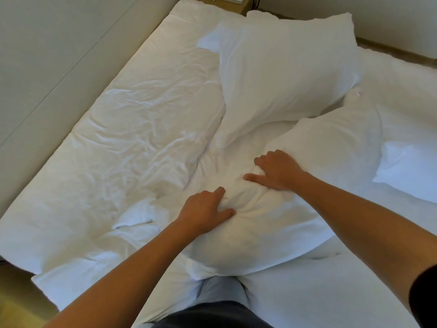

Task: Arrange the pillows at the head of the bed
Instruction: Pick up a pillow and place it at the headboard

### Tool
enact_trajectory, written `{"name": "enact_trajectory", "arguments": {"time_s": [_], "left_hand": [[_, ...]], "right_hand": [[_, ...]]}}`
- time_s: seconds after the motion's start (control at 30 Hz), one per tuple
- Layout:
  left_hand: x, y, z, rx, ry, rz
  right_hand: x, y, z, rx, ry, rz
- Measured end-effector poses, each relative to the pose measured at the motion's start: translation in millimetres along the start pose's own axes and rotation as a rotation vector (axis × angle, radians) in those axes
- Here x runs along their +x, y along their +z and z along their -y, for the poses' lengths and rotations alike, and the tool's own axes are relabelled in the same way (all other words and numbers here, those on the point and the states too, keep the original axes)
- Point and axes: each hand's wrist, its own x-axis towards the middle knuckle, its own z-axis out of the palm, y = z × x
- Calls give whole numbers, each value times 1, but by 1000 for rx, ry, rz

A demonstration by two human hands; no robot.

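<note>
Both hands clutch the near pillow [272,209] at centre frame.
Left hand [203,211] and right hand [276,171] bunch its cover — fabric could slip; second pillow [283,74] upper right might get shoved askew.

The near pillow [272,223] is white and plump, lying flat on the bed [123,129] — its cover is bunched into folds at the far-left end. The second pillow [283,74] is also white and smooth, lying beyond it at an angle, one corner overlapping the near one. A third pillow [409,166], flatter, lies at the right edge — only partly visible.
</note>
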Motion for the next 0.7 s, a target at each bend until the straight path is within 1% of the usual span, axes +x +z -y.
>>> {"name": "enact_trajectory", "arguments": {"time_s": [0.03,0.1,0.17,0.2,0.23,0.3,0.33,0.37,0.5,0.7], "left_hand": [[2,0,0,-32,-34,-2],[6,-2,2,-82,-87,-71],[11,-4,6,-40,-97,-123],[13,-5,8,-16,-103,-91],[15,-6,10,-14,-119,-26],[19,-3,12,-61,-166,114],[19,1,12,-70,-173,153],[18,6,10,-57,-165,162],[4,21,4,-15,-108,92],[-38,17,15,19,42,11]], "right_hand": [[-5,6,2,9,10,-25],[-14,13,6,55,75,-58],[-23,16,11,116,141,-91],[-26,16,13,140,168,-117],[-30,16,15,160,195,-144],[-35,12,17,182,257,-187],[-38,9,18,193,288,-199],[-41,8,20,203,314,-205],[-55,0,30,198,376,-217],[-93,-27,66,101,386,-214]]}}
